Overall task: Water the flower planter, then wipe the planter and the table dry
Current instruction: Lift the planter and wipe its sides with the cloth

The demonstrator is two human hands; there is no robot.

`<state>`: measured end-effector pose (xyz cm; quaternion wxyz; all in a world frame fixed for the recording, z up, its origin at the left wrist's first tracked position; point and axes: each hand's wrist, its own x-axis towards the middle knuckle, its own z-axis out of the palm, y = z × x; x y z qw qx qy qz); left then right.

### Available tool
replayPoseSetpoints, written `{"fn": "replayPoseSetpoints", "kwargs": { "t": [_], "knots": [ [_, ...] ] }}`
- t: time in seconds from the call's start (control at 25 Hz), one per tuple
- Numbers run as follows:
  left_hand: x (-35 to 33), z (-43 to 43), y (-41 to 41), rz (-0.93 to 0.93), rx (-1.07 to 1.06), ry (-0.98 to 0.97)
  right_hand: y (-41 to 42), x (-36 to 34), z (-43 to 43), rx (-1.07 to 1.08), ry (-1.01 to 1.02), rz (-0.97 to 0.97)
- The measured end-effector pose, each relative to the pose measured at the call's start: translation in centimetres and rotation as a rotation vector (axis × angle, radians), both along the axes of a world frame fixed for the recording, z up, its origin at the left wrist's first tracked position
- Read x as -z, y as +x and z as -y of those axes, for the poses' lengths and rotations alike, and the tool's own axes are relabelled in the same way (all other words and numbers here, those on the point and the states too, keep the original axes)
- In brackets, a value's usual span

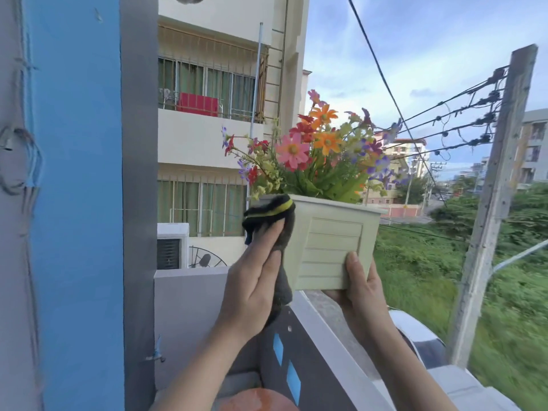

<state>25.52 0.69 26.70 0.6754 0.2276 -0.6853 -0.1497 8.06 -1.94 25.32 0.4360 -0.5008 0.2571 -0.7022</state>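
A pale green square planter (332, 247) full of colourful flowers (311, 152) is held up in the air above the balcony wall. My right hand (358, 289) grips its lower right corner, thumb on the front panel. My left hand (255, 280) presses a dark grey cloth (275, 221) with a yellow stripe against the planter's left side; the cloth drapes over the rim and hangs below my palm.
A grey balcony wall with a white top ledge (320, 321) runs below the planter. A blue and grey pillar (80, 203) stands at the left. A reddish round object (258, 400) shows at the bottom. Beyond are a building, a wooden pole (498, 188) with wires and grass.
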Motion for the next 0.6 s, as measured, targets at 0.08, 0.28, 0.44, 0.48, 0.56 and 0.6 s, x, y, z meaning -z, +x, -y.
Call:
{"fn": "replayPoseSetpoints", "kwargs": {
  "t": [0.08, 0.28, 0.44, 0.48, 0.56, 0.6],
  "knots": [
    [-1.8, 1.0, 0.4, -0.057, -0.046, 0.056, 0.2, 0.1, -0.1, -0.015, -0.005, 0.002],
    [-2.1, -0.1, -0.1, -0.039, -0.03, -0.038, 0.3, 0.0, -0.3, -0.031, 0.015, 0.013],
    [-3.8, 1.1, 0.9, -0.141, -0.079, 0.109, 0.5, 0.3, -0.5, -0.044, 0.022, -0.014],
    [-4.0, 0.9, 0.7, -0.157, -0.054, 0.116, 0.5, 0.6, -0.3, -0.034, 0.027, -0.017],
    [-3.9, -0.2, -0.1, -0.136, -0.035, 0.053, 0.7, 0.9, -0.1, -0.024, 0.025, -0.015],
    [-3.6, -0.6, -0.4, -0.119, -0.047, 0.014, 0.8, 1.0, 0.0, -0.029, 0.016, -0.014]
  ]
}}
